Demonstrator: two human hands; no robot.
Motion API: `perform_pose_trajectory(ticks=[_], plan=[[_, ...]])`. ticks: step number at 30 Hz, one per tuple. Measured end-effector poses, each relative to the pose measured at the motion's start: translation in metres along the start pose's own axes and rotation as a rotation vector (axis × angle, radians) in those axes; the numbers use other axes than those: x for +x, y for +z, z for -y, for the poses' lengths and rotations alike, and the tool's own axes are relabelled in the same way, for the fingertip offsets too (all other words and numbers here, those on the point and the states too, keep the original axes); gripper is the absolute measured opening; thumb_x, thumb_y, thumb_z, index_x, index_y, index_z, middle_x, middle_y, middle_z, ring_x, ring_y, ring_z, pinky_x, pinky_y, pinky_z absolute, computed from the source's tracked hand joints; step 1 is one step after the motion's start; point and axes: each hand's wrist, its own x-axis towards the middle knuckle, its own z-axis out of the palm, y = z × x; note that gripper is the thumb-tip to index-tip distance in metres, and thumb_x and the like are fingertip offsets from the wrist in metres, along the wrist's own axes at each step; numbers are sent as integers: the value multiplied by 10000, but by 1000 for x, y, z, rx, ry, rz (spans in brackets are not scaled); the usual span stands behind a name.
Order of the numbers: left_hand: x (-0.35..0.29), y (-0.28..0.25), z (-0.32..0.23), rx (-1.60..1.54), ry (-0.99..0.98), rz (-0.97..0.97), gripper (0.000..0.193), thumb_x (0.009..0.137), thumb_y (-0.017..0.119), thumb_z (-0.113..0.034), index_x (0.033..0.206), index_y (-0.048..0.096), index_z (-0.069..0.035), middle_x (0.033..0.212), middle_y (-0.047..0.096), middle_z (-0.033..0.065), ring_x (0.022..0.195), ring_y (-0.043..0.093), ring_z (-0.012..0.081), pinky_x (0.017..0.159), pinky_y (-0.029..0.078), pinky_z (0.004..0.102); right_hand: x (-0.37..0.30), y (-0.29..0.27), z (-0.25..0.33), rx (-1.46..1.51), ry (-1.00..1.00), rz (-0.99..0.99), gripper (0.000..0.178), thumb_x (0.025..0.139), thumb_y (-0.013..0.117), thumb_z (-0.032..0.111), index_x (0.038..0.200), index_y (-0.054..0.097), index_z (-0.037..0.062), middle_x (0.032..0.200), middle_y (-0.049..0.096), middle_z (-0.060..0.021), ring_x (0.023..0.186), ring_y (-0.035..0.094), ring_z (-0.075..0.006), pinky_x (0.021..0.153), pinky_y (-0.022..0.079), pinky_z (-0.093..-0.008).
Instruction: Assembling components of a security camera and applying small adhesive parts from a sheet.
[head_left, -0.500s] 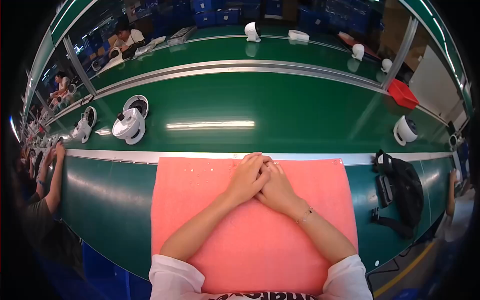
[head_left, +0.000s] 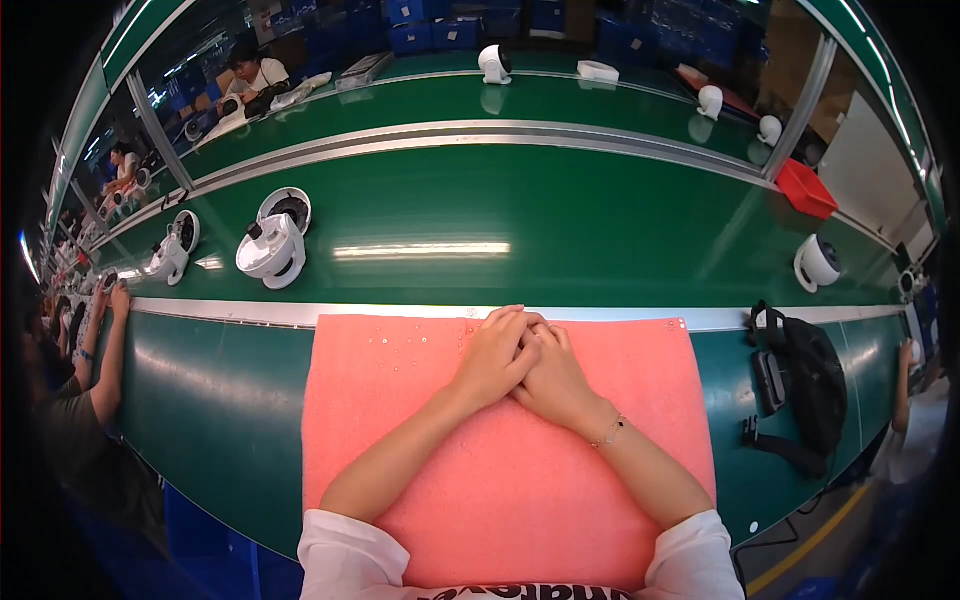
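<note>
My left hand and my right hand are clasped together near the far edge of a pink foam mat. The fingers of both are bent and laced against each other, and no object shows in them. A thin bracelet circles my right wrist. Several small ring-like pieces lie on the mat to the left of my hands. Beyond the mat, on the green belt, stands a white rounded housing with a dark round part, out of reach of my folded hands.
More white housings stand on the belt, one at the left and one at the right. A black bag lies right of the mat. A red bin is at the back right. Co-workers' arms show at the left.
On the near belt the white housings have shifted slightly to the right. Those on the far belt have shifted slightly left. My clasped hands have stayed in place.
</note>
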Motion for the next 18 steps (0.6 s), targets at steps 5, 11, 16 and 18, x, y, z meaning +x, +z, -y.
perform_pose_trajectory(ticks=[5,11,16,18], plan=[[-1,-2,0,5,1,-1,349,837,507,-255,1083,558,-13,1099,588,159,1184,431,382,969,374,458,2,0,2,22,5,-9,356,773,627,192,1089,596,31,1128,554,-129,1115,460,-294,954,339,-426],[-3,-5,-1,5,-1,-1,346,840,503,-248,1087,557,-11,1094,589,165,1179,435,385,969,375,455,3,-1,5,7,2,-5,350,768,624,185,1078,598,24,1119,557,-131,1100,467,-296,951,343,-423],[-5,-9,2,14,10,-9,327,846,504,-221,1093,554,-13,1086,592,165,1168,447,375,964,381,442,6,0,11,-9,-4,-17,340,767,621,178,1064,601,14,1108,561,-132,1083,476,-295,947,348,-418],[-5,-13,-2,39,37,-8,319,844,515,-194,1106,546,-15,1090,592,158,1166,456,357,959,389,423,6,0,12,-16,-9,-23,332,770,617,173,1059,602,11,1104,563,-131,1077,479,-292,947,350,-416]])
